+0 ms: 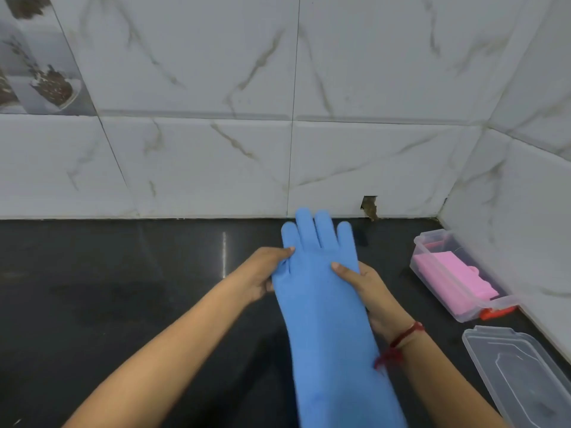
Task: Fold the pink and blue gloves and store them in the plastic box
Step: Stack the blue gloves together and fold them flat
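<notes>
Folding the blue glove (321,304) looks like the step in hand: it's stretched out full length, cuff toward the camera, fingertips pointing at the wall, no fold in it yet. Left hand (262,273) pinches the glove's left edge near the thumb, fingers curled under. Right hand (367,291) grips the right edge, thumb on top, fingers hidden beneath. Can't tell if the glove rests on the surface (123,288) or hangs just above it. Next move, my read: double it over lengthwise-short, compact enough for the plastic box (457,273) at far right, where the pink glove (451,276) already sits folded. Lid (522,372) lies off, nearer.
</notes>
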Motion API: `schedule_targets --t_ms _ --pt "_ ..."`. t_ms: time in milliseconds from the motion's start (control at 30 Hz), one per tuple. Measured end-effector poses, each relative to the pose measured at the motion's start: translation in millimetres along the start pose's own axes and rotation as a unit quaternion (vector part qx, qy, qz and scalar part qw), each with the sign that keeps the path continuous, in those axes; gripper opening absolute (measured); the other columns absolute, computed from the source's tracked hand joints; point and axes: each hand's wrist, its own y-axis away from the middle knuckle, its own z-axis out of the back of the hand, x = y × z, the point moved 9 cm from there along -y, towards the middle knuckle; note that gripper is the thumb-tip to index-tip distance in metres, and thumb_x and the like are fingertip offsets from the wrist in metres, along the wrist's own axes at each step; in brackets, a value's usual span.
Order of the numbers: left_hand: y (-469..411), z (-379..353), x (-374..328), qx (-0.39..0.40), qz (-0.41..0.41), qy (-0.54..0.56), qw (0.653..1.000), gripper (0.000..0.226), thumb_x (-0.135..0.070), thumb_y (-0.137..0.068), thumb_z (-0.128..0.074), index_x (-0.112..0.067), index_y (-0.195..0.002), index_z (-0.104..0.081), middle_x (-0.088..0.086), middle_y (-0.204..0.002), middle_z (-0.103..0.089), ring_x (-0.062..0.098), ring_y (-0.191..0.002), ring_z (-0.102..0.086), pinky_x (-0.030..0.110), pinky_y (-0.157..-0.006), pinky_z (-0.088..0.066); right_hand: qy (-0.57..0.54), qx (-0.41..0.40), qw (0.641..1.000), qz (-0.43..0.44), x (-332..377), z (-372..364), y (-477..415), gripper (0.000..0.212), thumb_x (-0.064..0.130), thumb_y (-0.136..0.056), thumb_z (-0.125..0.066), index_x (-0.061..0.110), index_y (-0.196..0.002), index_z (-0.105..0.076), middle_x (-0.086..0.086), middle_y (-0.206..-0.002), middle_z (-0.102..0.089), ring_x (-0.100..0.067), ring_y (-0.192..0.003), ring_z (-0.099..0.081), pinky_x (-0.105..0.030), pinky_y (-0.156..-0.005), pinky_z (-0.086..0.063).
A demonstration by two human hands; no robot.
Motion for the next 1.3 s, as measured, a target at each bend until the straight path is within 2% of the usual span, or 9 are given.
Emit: schedule_targets --t_ms 133,233,400,500,667,900,1000,1100,1300 --pt "-30.7 -2.1 76.1 -0.038 0.097 0.028 0.994 0.026 -0.028 -0.097 -0.052 -0.007 -0.107 -0.064 0.007 -0.097 -0.071 0.019 -0.085 -0.067 0.031 -0.068 -0.055 0.122 -0.083 0.982 -0.118 -51.3 45.4 -7.9 0.025 0.012 -0.085 -0.064 -0.001 -0.106 -0.06 -0.015 -0.101 -0.072 -0.027 -0.09 -0.07 -0.038 -0.076 -0.058" --pt "-45.6 3.8 90.9 -0.06 0.058 -0.019 0.996 0.022 -0.013 -0.093 -0.058 -0.007 -0.113 -0.06 0.013 -0.116 -0.067 0.024 -0.101 -0.066 0.034 -0.076 -0.056 0.179 -0.127 0.965 -0.145 -70.8 67.8 -6.1 0.024 0.002 -0.084 -0.06 0.003 -0.108 -0.056 -0.02 -0.112 -0.065 -0.035 -0.101 -0.065 -0.052 -0.093 -0.051" --pt "-59.2 -6.5 51.9 -0.064 -0.052 -0.125 0.989 0.019 -0.009 -0.089 -0.06 -0.016 -0.107 -0.063 0.003 -0.116 -0.065 0.023 -0.101 -0.065 0.034 -0.071 -0.057 0.159 -0.111 0.977 -0.084 -56.5 65.7 -13.8 0.022 0.002 -0.086 -0.057 0.013 -0.105 -0.057 -0.012 -0.111 -0.066 -0.029 -0.099 -0.067 -0.051 -0.091 -0.053" --pt "-71.0 -3.8 47.0 -0.095 -0.037 -0.184 0.978 0.016 -0.01 -0.089 -0.06 -0.013 -0.105 -0.062 0.006 -0.111 -0.065 0.024 -0.098 -0.065 0.034 -0.067 -0.057 0.153 -0.146 0.972 -0.102 -62.1 75.5 -13.7 0.019 0.002 -0.087 -0.056 0.013 -0.103 -0.054 -0.013 -0.112 -0.064 -0.032 -0.099 -0.065 -0.052 -0.092 -0.052" --pt "-81.3 8.7 71.1 -0.123 -0.025 -0.225 0.966 0.013 -0.011 -0.089 -0.059 -0.011 -0.101 -0.063 0.008 -0.112 -0.066 0.023 -0.098 -0.064 0.044 -0.088 -0.055 0.211 -0.149 0.957 -0.135 -73.9 84.5 -9.7 0.038 0.012 -0.083 -0.065 0.017 -0.115 -0.045 -0.007 -0.114 -0.06 -0.025 -0.097 -0.064 -0.046 -0.088 -0.054" --pt "-51.1 12.4 47.1 -0.197 -0.134 -0.357 0.903 0.064 -0.031 -0.085 -0.066 -0.016 -0.139 -0.034 0.005 -0.123 -0.056 0.018 -0.108 -0.057 0.027 -0.083 -0.046 0.486 -0.083 0.857 -0.148 -64.3 83.6 5.0 0.059 0.029 -0.083 -0.057 0.026 -0.134 -0.027 0.007 -0.089 -0.057 -0.015 -0.083 -0.061 -0.024 -0.063 -0.046" --pt "-30.8 11.8 75.2 -0.129 -0.095 -0.382 0.91 0.061 -0.042 -0.081 -0.068 -0.022 -0.129 -0.037 -0.004 -0.094 -0.065 0.01 -0.082 -0.063 0.021 -0.064 -0.045 0.443 -0.044 0.869 -0.216 -80.9 86.1 24.2 0.055 0.019 -0.086 -0.052 0.025 -0.135 -0.027 0.003 -0.085 -0.059 -0.013 -0.075 -0.062 -0.023 -0.054 -0.049" --pt "-13.9 -7.0 103.9 -0.061 -0.105 -0.404 0.907 0.064 -0.038 -0.078 -0.07 -0.029 -0.13 -0.033 -0.007 -0.094 -0.063 0.006 -0.08 -0.062 0.02 -0.065 -0.046 0.402 -0.055 0.888 -0.215 -81.3 85.3 33.1 0.055 0.013 -0.087 -0.051 0.026 -0.135 -0.029 -0.009 -0.091 -0.065 -0.016 -0.076 -0.064 -0.025 -0.058 -0.049" --pt "-6.5 -13.9 75.2 -0.128 -0.211 -0.385 0.889 0.057 -0.009 -0.086 -0.057 -0.029 -0.133 -0.032 -0.008 -0.08 -0.057 0.004 -0.062 -0.055 0.01 -0.052 -0.04 0.306 -0.087 0.924 -0.214 -80.0 76.9 38.8 0.059 0.008 -0.087 -0.052 0.026 -0.137 -0.027 -0.013 -0.096 -0.065 -0.021 -0.084 -0.066 -0.028 -0.061 -0.053"
